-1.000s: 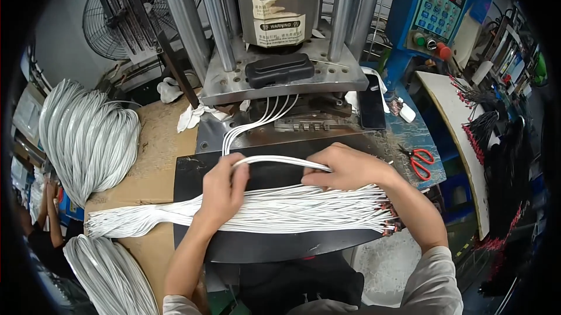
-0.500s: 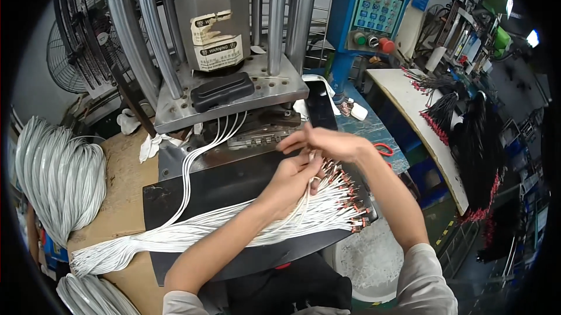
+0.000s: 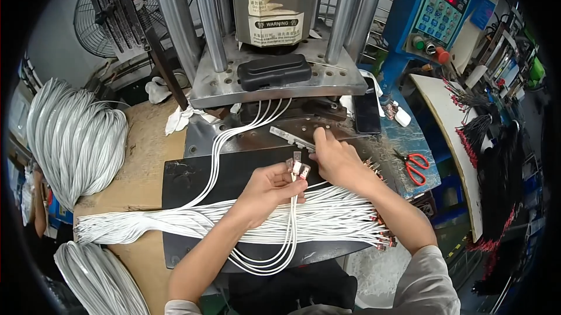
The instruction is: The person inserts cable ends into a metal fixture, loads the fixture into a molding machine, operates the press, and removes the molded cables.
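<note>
My left hand point(image 3: 270, 192) is closed on the ends of several white cables point(image 3: 291, 221), pinched between thumb and fingers. Small metal and reddish-brown connectors point(image 3: 300, 169) stick up from the grip, and the cables loop down toward me. Just right of it, my right hand point(image 3: 339, 160) grips the near end of a narrow notched metal bar point(image 3: 292, 138), which lies slanted before the press. Its fingertips are partly hidden. Under both hands stretches a large bundle of white cables point(image 3: 234, 221) on a black mat point(image 3: 181, 183), connector ends to the right.
A press with a steel plate point(image 3: 204, 96) and a black block point(image 3: 274, 71) stands ahead; several white cables run beneath it. Red-handled scissors point(image 3: 416, 169) and a phone point(image 3: 367, 113) lie right, below a blue control box point(image 3: 441, 14). Coiled grey cables point(image 3: 76, 140) sit left.
The view has shifted, so the press sits further right. My hands have parted: the left now holds the cable ends upright, and the right has taken hold of the metal bar, which is now slanted.
</note>
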`<move>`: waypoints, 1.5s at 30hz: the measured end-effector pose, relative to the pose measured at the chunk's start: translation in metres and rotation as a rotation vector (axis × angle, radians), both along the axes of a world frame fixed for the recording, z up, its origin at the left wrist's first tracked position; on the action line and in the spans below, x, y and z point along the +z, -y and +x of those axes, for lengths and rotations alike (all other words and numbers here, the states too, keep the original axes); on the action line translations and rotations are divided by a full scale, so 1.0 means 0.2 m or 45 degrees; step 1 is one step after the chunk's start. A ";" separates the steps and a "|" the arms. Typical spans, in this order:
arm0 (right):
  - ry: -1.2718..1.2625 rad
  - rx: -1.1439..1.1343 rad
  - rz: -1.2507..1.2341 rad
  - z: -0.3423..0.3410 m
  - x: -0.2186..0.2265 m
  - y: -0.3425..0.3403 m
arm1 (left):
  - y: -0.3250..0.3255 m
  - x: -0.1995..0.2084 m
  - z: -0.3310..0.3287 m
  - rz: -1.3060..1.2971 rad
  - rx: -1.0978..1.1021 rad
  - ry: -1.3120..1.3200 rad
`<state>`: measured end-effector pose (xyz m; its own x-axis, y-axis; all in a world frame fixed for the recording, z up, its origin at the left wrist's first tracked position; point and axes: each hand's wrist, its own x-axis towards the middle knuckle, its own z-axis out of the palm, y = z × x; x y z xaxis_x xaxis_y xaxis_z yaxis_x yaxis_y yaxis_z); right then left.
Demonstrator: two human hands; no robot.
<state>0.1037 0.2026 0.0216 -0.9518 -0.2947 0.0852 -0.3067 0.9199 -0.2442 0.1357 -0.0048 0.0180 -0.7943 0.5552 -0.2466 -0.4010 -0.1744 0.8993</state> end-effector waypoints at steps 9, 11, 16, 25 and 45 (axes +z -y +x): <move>0.816 -0.099 -1.562 0.02 0.04 -0.08 | -0.08 -0.01 -0.01 -0.135 0.060 -0.049; 0.809 -0.092 -1.561 0.03 0.04 -0.06 | -0.10 -0.01 -0.01 -0.127 0.069 -0.027; 0.779 -0.061 -1.517 0.06 0.04 -0.04 | -0.12 0.03 -0.02 -0.088 0.102 -0.009; 0.856 -0.209 -1.489 0.12 0.11 -0.02 | -0.12 -0.03 0.00 -0.091 0.159 -0.119; 0.877 -0.010 -1.377 0.10 0.11 -0.09 | -0.07 0.04 0.00 -0.284 -0.085 0.000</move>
<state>0.1241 0.2199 0.0427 -0.8962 -0.3783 -0.2316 0.1850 0.1558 -0.9703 0.1364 0.0098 0.0251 -0.7576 0.5384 -0.3690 -0.4049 0.0557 0.9127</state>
